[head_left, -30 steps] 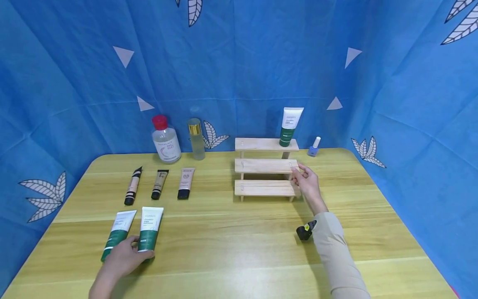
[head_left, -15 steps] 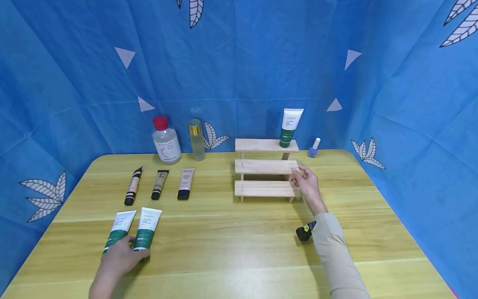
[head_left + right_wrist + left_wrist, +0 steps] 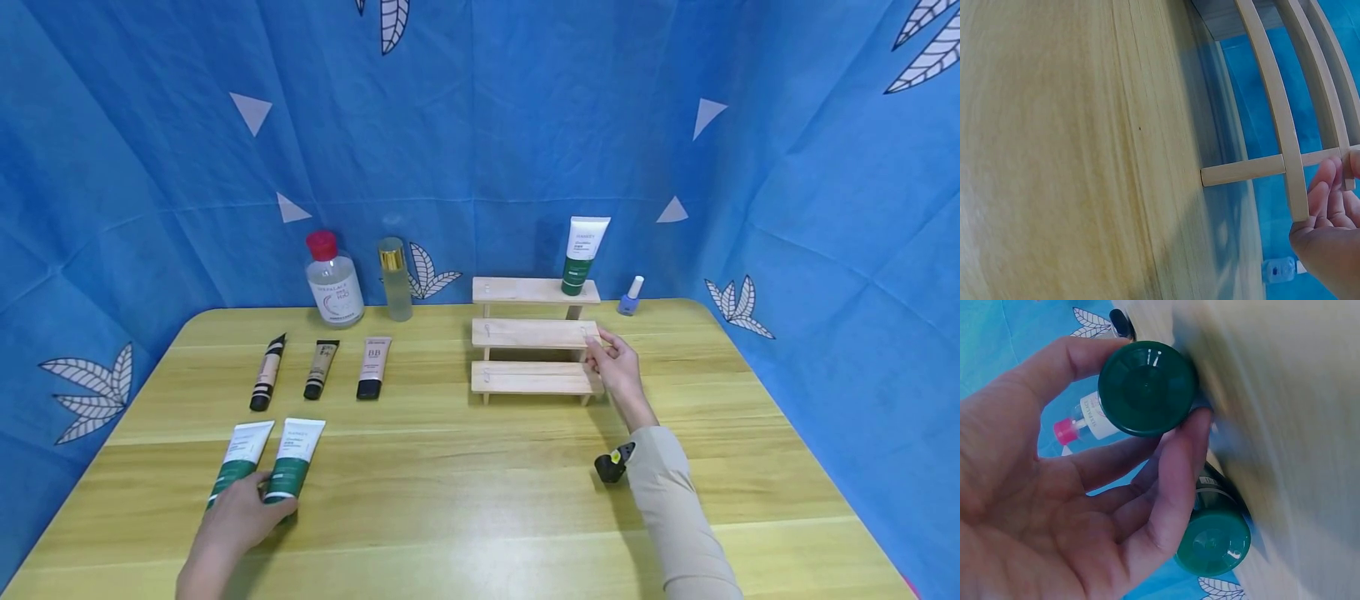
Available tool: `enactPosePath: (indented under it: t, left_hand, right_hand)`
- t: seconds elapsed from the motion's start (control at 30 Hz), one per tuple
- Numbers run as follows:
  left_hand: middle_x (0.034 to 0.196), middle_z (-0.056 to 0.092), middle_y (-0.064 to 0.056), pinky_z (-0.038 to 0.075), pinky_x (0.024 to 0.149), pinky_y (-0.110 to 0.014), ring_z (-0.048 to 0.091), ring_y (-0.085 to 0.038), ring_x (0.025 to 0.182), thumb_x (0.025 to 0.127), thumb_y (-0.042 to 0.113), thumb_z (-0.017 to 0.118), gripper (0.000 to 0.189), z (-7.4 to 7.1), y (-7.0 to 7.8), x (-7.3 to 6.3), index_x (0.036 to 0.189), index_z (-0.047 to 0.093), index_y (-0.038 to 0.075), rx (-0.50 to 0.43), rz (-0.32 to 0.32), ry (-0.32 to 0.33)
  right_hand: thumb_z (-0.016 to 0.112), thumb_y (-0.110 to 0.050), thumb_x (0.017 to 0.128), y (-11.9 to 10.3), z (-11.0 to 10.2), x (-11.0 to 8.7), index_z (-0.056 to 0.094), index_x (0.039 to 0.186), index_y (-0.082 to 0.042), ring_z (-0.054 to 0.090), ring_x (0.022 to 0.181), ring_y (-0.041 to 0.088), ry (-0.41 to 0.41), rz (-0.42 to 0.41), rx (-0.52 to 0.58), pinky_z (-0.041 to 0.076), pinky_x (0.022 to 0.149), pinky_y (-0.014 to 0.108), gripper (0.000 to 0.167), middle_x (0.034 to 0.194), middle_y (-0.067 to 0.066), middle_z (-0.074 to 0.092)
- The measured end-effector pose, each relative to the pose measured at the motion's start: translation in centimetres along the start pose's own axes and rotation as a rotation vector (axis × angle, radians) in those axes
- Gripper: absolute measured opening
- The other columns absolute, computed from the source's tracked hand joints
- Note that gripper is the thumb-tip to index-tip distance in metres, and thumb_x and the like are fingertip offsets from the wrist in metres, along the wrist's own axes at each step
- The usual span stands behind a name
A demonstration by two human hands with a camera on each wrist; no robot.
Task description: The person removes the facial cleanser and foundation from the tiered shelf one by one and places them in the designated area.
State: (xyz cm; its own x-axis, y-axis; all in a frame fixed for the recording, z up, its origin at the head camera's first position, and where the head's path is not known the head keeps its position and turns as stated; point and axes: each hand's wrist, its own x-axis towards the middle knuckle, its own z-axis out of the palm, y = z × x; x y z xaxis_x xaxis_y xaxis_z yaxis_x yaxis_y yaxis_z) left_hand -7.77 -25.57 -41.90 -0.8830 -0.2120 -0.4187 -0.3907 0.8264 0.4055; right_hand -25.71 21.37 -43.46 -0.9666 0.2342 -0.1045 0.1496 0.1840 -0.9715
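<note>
A white-and-green squeeze tube [image 3: 292, 458] leans in my left hand [image 3: 238, 517], which grips it around the cap end. In the left wrist view its round green cap [image 3: 1147, 389] sits between thumb and fingers, close over the table. Right beside it lies a second matching tube [image 3: 242, 454], its cap [image 3: 1213, 544] just past the fingertips. My right hand [image 3: 618, 367] pinches the right end of the middle board of a three-tier wooden stand [image 3: 536, 333]. From the right wrist view, the fingers [image 3: 1320, 194] curl at the stand's side strut.
A third matching tube [image 3: 577, 258] stands on the top tier. Nail polish [image 3: 630, 297] is right of the stand. At the back left are a red-capped bottle [image 3: 335, 287] and a gold-collared bottle [image 3: 395, 283]. Three small cosmetic tubes [image 3: 372, 367] lie in front of them.
The tube in my left hand has tilted and shifted slightly left, its cap end nearer the other tube. My right hand has stayed on the stand.
</note>
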Motion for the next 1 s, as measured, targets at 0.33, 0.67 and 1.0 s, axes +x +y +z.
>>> enactPosePath:
  t: [0.33, 0.67, 1.0]
  left_hand:
    - [0.126, 0.043, -0.040, 0.042, 0.085, -0.062, 0.049, -0.046, 0.103, 0.087, 0.035, 0.062, 0.078, 0.0, -0.1, 0.1, 0.136, 0.032, -0.017, -0.007, 0.016, -0.012]
    - [0.129, 0.040, -0.041, 0.041, 0.088, -0.063, 0.047, -0.048, 0.108, 0.088, 0.033, 0.061, 0.076, 0.0, -0.2, 0.0, 0.136, 0.031, -0.018, -0.021, 0.014, -0.027]
    - [0.112, 0.054, -0.030, 0.047, 0.075, -0.051, 0.053, -0.039, 0.096, 0.090, 0.034, 0.061, 0.077, -1.0, 0.4, -0.7, 0.139, 0.029, -0.014, -0.023, 0.039, 0.080]
  right_hand:
    - [0.056, -0.029, 0.096, -0.1, 0.1, 0.0, 0.042, 0.143, -0.010, 0.053, 0.068, 0.003, 0.005, 0.018, 0.000, 0.046, 0.062, 0.013, 0.052, 0.078, -0.005, 0.056]
    - [0.056, -0.027, 0.096, 0.0, 0.1, 0.0, 0.042, 0.142, -0.007, 0.052, 0.065, 0.002, -0.004, -0.001, 0.023, 0.045, 0.059, 0.012, 0.052, 0.076, -0.006, 0.057]
    - [0.056, -0.029, 0.096, 0.1, 0.1, 0.0, 0.042, 0.143, -0.008, 0.052, 0.066, 0.001, -0.004, 0.006, 0.006, 0.045, 0.061, 0.013, 0.053, 0.077, -0.006, 0.057]
